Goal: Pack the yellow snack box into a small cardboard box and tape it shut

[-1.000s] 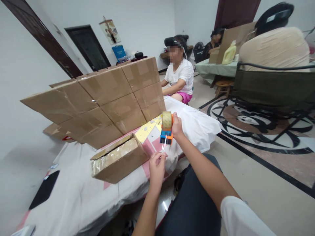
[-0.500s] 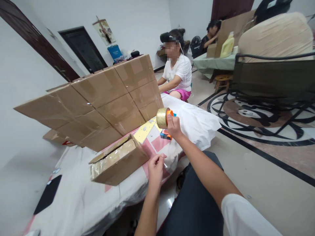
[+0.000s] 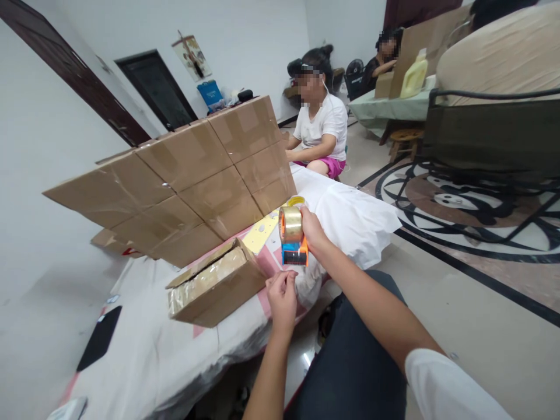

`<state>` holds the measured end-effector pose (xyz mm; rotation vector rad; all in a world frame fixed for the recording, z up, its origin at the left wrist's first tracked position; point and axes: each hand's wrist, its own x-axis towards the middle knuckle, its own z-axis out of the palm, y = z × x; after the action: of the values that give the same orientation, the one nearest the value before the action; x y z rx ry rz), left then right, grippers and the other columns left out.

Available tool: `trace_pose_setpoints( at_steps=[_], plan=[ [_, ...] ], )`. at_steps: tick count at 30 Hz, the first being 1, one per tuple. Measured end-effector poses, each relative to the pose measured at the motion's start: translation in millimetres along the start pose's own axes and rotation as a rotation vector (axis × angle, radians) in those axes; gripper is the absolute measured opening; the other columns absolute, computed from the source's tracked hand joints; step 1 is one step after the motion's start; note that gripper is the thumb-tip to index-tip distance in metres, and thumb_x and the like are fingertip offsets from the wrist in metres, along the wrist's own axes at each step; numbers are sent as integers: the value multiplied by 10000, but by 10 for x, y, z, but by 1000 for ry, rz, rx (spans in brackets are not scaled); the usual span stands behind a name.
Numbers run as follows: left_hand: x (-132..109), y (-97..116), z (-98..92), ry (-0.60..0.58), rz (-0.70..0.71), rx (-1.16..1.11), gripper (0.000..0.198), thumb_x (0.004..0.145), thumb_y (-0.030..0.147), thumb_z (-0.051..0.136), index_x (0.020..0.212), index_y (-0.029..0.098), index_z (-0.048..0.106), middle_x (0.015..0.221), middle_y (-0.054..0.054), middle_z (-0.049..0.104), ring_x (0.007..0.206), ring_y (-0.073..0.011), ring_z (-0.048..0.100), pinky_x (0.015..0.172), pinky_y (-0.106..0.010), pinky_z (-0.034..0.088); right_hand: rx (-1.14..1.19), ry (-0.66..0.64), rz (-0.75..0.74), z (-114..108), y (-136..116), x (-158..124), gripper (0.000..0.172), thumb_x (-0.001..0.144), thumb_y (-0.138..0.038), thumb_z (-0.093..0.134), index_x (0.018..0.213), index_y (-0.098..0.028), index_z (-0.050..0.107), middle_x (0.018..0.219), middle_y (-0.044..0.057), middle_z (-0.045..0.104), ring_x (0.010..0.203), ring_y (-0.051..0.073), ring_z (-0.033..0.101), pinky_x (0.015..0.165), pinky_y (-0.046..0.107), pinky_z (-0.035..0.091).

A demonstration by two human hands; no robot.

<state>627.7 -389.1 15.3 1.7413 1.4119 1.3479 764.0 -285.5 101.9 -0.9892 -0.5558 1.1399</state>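
nearest the wearer, the left hand (image 3: 282,294) has its fingertips pinched together; whether a tape end lies between them is too small to tell. if one does, it could slip free or curl and stick to the skin should the pinch loosen.

at one o'clock from it, the right hand (image 3: 311,228) grips an orange-and-blue tape dispenser (image 3: 294,255) carrying a tape roll (image 3: 292,225), above the tabletop (image 3: 144,344). the dispenser's dark front end points toward the left fingertips, just apart from them; if there are cutting teeth there, a sudden tug could nick a finger or sever tape too short.

the loose white cloth (image 3: 359,219), at two o'clock from the left hand, looks light enough to be lifted by any trailing adhesive.

at nine to ten o'clock, a small cardboard box (image 3: 219,291) lies close to the tabletop's near edge, so a stray left forearm could shove it off.

beyond, toward eleven o'clock, the yellow sheet (image 3: 258,234) might catch on tape too. past it the large cardboard panel (image 3: 205,181) stands upright; a knock could tip it toward the seated co-worker (image 3: 321,131), near twelve o'clock.
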Motion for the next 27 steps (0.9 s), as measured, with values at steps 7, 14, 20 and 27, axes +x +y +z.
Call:
trace_pose_setpoints(
  at_steps=[7, 14, 20, 27],
  plan=[
    [-80, 37, -8, -20, 111, 60, 270, 933, 378, 577, 764, 236, 733, 722, -15, 682, 767, -199, 574, 789, -336, 360, -1, -35, 157, -30, 40, 125, 287, 926, -412, 519, 743, -202, 588, 534, -17, 573, 478, 168, 559, 491, 270, 465],
    [-149, 187, -64, -74, -48, -92, 299, 910, 425, 594, 781, 203, 748, 742, -36, 672, 747, -192, 588, 721, -300, 424, -68, 32, 17, -110, 21, 224, 379, 947, -457, 479, 680, -208, 578, 532, -10, 570, 481, 165, 540, 501, 275, 453],
    [-121, 189, -92, -111, -206, -246, 430, 849, 557, 606, 760, 159, 745, 595, 2, 571, 532, -117, 442, 519, -242, 350, -389, 7, -508, -208, -10, 180, 580, 967, -539, 495, 485, -234, 391, 455, -28, 406, 479, 120, 388, 474, 256, 300],
    [-89, 65, -97, -120, -257, -253, 466, 809, 598, 632, 749, 150, 746, 557, 15, 512, 528, -113, 430, 503, -234, 340, -131, 52, -149, -82, -12, 148, 494, 975, -544, 480, 608, -215, 522, 517, -13, 527, 482, 144, 512, 483, 257, 443]
  ],
)
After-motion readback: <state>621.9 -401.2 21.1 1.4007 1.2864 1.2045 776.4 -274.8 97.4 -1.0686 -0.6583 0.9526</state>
